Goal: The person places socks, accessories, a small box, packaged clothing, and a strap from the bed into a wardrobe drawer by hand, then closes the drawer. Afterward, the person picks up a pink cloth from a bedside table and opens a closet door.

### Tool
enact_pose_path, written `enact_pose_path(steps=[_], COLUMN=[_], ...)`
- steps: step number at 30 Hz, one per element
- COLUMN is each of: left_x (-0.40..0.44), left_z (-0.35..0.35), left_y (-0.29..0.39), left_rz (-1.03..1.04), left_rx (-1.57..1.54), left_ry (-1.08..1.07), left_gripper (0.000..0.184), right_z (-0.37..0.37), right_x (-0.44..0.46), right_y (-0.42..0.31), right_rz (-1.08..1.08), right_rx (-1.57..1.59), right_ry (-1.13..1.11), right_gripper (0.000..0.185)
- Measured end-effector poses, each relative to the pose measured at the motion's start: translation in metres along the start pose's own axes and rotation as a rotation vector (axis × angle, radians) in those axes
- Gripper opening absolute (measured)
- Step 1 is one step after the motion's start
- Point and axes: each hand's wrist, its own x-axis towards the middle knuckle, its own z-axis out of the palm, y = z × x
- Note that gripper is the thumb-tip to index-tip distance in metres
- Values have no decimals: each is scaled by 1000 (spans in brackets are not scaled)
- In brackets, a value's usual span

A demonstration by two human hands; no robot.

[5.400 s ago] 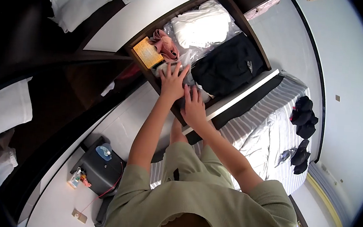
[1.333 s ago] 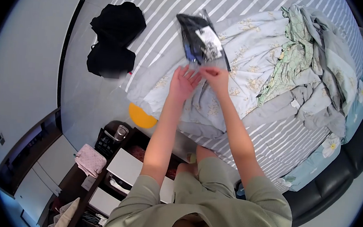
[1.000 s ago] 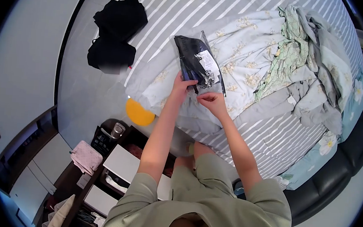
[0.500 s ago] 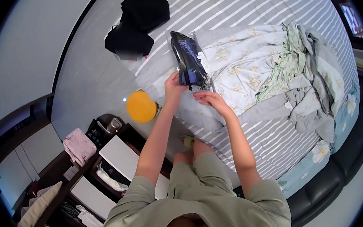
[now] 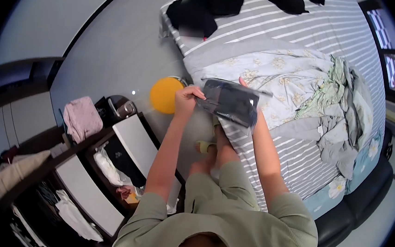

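A clear plastic bag with a dark folded item, likely cloth, inside [image 5: 230, 103] is held in the air in front of me, over the near edge of the bed. My left hand [image 5: 189, 98] pinches the bag's left end, thumb on top. My right hand [image 5: 259, 118] is at the bag's right side, mostly hidden behind it; its thumb tip shows past the upper edge. Under and beyond the bag lies a rumpled floral quilt [image 5: 257, 65] with a green and grey part bunched to the right.
The bed has a grey-and-white striped sheet [image 5: 292, 154]; black clothes [image 5: 192, 18] lie at its far left corner. A yellow round stool [image 5: 165, 95] stands left of the bed. An open-shelved cabinet [image 5: 129, 141] with folded clothes and a pink cloth [image 5: 83, 118] is at lower left.
The bag has been lifted off the quilt, brought nearer and turned sideways, with a plain dark face now showing. My right hand has moved behind its right side. The view has shifted left.
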Motion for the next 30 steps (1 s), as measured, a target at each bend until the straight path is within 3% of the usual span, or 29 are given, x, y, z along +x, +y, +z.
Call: enact_pose_path(steps=[1,4,7,9,10,13,14,17,18,21,30], left_x=[-8,-36,-63,-79,-91,-126,-140,-164,-173,-200,-274], left_z=[-13,-48,-80,-100,-119,-148,-161,-173,-180,-198,-236], left_y=[4,23,41,48,45,68,54,65,60,56,63], left_rz=[81,51,-32,-107,-115,-327,-349,-373,-359,-359,-157], left_rx=[61,54,-37,-114,-8,-640,-734,-347,-383,-519,-636], left_ry=[42,230,473,641,606,630,548,605,656,816,1276], left_gripper=[28,29,25,22,24,27,33,39,45,38,30], right_z=[-1,1,52,60,64,74,78,104,105,108,153], right_x=[7,19,14,30,36,53,58,63,69,83,105], right_y=[7,33,67,92,104,138,150,185,192,218,282], right_rz=[-7,-107,-19,-6,13,65,83,79,133,152,359], right_rx=[-72,-375,-723,-701,-710,-778,-808,-966,-1023,-1062,-1182], right_ry=[24,138,95,51,59,74,79,-26,-90,-176,-190], right_gripper=[45,36,35,44,43,43,43,54,57,56,55])
